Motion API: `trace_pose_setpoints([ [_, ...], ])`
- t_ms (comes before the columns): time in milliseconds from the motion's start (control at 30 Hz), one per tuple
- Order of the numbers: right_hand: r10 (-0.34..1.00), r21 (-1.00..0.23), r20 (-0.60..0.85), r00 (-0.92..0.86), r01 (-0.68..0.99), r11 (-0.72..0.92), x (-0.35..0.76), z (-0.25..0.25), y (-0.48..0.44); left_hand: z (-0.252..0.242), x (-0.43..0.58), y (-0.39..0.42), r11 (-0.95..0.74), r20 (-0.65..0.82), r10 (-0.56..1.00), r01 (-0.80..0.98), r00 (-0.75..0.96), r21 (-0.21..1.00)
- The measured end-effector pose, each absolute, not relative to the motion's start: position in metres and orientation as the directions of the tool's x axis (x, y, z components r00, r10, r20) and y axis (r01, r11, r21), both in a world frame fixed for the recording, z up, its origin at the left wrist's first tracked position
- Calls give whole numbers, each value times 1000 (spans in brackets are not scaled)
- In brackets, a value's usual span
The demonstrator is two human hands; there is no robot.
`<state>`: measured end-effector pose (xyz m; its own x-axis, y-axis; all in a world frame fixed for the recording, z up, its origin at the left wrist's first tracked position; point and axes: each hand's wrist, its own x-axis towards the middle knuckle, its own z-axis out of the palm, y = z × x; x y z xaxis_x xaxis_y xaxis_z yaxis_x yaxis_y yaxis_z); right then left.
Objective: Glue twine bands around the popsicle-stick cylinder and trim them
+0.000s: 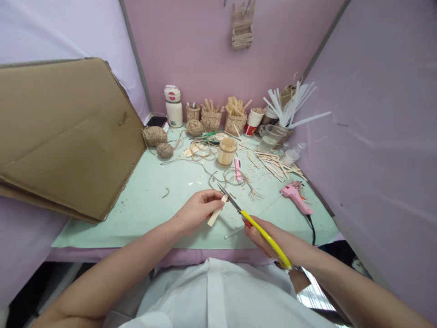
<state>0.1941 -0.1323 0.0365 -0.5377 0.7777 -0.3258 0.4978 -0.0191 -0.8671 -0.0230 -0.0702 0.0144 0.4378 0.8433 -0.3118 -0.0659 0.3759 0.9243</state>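
Between the fingertips of my left hand [201, 207] is a short, flat, pale wooden strip [215, 216], tilted with one end pointing toward me. My right hand [262, 234] grips a pair of scissors [259, 228] with yellow handles and some red on the inner side. Their blades point away and to the left, close by the strip's far end; whether they touch the wood I cannot tell. Beyond both hands a small wooden barrel [227, 151] stands upright. A pink utility knife [238, 169] lies just in front of it, near loose twine [244, 178].
A pink glue gun [296, 197] with a black cord lies at the right. Wooden sticks [273, 165] are heaped behind it. Twine balls [155, 135], filled cups [235, 123] and a white bottle [174, 111] line the back. A large cardboard sheet [68, 136] leans at the left.
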Motion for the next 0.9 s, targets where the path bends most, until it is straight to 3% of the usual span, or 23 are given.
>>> trace_pose_setpoints([
  [233, 753, -880, -359, -551, 469, -77, 198, 32, -132, 15, -24, -70, 366, -305, 840, -55, 449, 929],
  [533, 768, -792, -435, -469, 606, -78, 195, 40, -131, 15, -26, -69, 369, -310, 829, -38, 466, 929],
  [900, 764, -822, -388, -515, 568, -34, 197, 38, -131, 15, -24, -70, 380, -317, 831, -50, 458, 924],
])
